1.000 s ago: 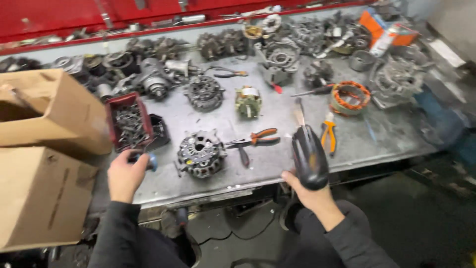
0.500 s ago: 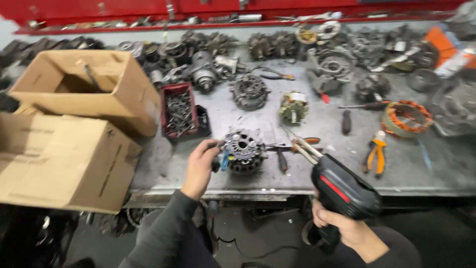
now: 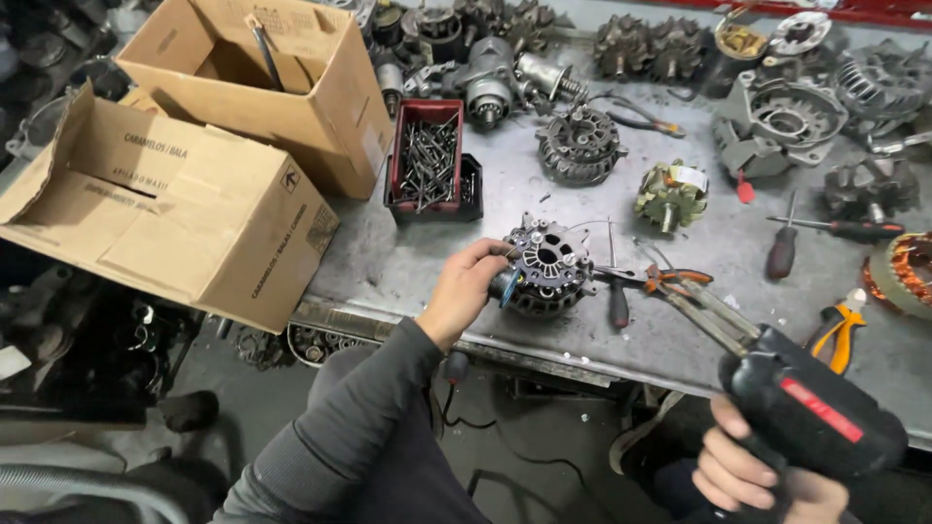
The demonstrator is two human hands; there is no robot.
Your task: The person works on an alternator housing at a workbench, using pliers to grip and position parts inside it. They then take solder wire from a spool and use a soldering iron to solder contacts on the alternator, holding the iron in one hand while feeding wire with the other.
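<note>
**My left hand on the alternator, the soldering gun in my right**

Head view: my left hand (image 3: 468,289) reaches to the middle of the grey metal workbench (image 3: 408,262) and grips the round, dark finned alternator housing (image 3: 549,267) at its nine o'clock edge, with the fingers curled and pressed against the rim. The housing lies flat on the bench near the front edge. A small blue piece sits between my fingers and the housing; I cannot tell what it is.

My right hand (image 3: 752,474), at five o'clock in the frame and below the bench edge, is wrapped tight around the grip of a black pistol-shaped soldering gun with a red stripe (image 3: 811,415). Its long metal tips point toward ten o'clock and end just beside the orange-handled pliers (image 3: 652,280), which lie at three o'clock of the housing. A dark-handled screwdriver (image 3: 616,301) lies between the housing and the pliers.

At eleven o'clock of the housing stands a red plastic tray of long dark bolts (image 3: 427,160). At nine o'clock of the frame sit two open brown cardboard boxes (image 3: 204,209). More alternator parts lie along the far side of the bench, among them a second finned housing (image 3: 580,146) at twelve o'clock.
</note>
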